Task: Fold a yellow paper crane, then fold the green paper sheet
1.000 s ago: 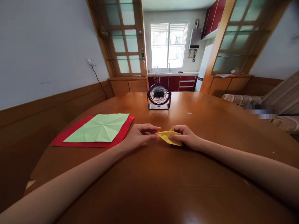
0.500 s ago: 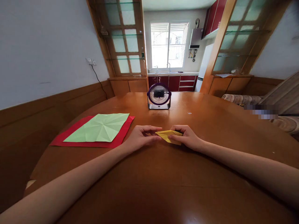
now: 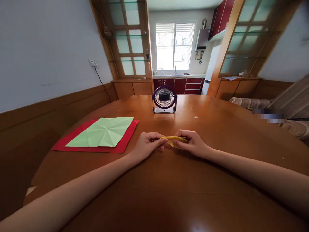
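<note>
Yellow folded paper [image 3: 174, 139] pinched between left hand [image 3: 146, 145] and right hand [image 3: 191, 143], each grip clenched on one end, just above the wooden bench [image 3: 217, 129]; green sheet [image 3: 103, 131] lies left.

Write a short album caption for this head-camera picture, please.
Left hand and right hand pinch a folded yellow paper over a wooden table, beside green paper.

Both bare forearms reach forward and angle inward until the hands nearly meet. The left hand [image 3: 147, 143] is curled, thumb and fingertips pinched together at its right side. The right hand [image 3: 191, 142] mirrors it, knuckles up, fingers pinched toward the left.
</note>
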